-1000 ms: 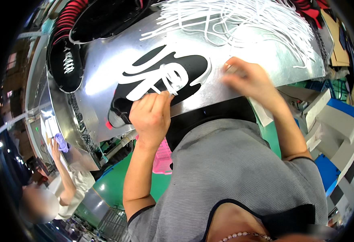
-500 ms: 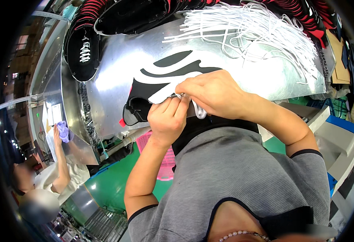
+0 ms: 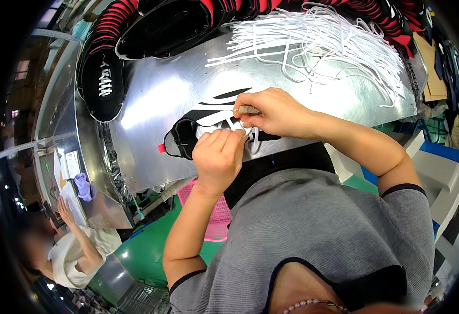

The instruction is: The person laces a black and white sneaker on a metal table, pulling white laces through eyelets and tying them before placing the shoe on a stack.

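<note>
A black-and-white shoe upper (image 3: 208,116) with a red heel tab lies on the metal table just in front of me. My left hand (image 3: 219,155) is closed at its near edge, pinching the upper by the lacing area. In my right hand (image 3: 279,112) is a small tool (image 3: 248,109) with a grey-brown wrapped handle and a thin metal tip pointing left at the upper. A white shoelace (image 3: 255,138) runs by my left fingertips and hangs in a loop over the upper. My fingers hide part of the lacing area.
A pile of white laces (image 3: 318,47) lies at the table's far side. Stacked black-and-red uppers (image 3: 166,26) line the back, with a laced black one (image 3: 104,83) at left. A pink basket (image 3: 208,204) stands below the table. Far left, another person (image 3: 80,251) works beside a purple cloth (image 3: 84,187).
My right hand has moved up slightly, and the tool in it now shows. The upper has tilted and turned under my hands. The other person's hand has dropped below the purple cloth.
</note>
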The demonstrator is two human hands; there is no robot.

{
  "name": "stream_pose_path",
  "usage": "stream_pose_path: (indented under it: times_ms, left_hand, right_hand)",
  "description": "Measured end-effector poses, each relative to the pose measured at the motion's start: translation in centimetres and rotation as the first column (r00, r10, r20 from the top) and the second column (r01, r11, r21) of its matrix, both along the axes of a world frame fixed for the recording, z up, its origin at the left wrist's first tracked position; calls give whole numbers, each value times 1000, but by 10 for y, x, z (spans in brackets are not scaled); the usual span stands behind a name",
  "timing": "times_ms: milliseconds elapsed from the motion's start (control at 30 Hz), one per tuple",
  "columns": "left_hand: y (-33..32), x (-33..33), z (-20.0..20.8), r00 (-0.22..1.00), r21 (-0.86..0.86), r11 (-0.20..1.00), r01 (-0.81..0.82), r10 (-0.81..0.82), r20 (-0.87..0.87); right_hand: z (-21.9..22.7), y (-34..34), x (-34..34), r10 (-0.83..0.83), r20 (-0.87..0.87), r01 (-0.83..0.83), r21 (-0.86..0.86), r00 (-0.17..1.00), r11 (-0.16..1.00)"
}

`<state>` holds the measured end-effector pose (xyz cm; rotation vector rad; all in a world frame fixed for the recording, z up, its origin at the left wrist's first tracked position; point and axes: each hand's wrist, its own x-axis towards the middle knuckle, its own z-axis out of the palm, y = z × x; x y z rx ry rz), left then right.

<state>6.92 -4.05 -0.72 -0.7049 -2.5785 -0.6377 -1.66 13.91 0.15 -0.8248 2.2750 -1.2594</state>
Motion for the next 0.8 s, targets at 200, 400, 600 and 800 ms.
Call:
stream_pose_path:
  times_ms: [200,400,600,800]
  left_hand:
    - [2,0,7,984,90,994,57,-71,166]
    - [1,-5,11,958,47,997,57,-68,279]
    - [-1,-7,17,695,355,848,-393,21,719]
    - [2,-9,7,755,192,871,-453,260,602]
  right_hand:
    - [80,43,-73,-330,-217,106,-670,919,735]
    - [76,79,-30,-257,45,238,-554,965,797]
    - [2,32,15,-171,373,327,-411,912,851]
    - [-16,-1,-1,-128,263,217,-342,956,914]
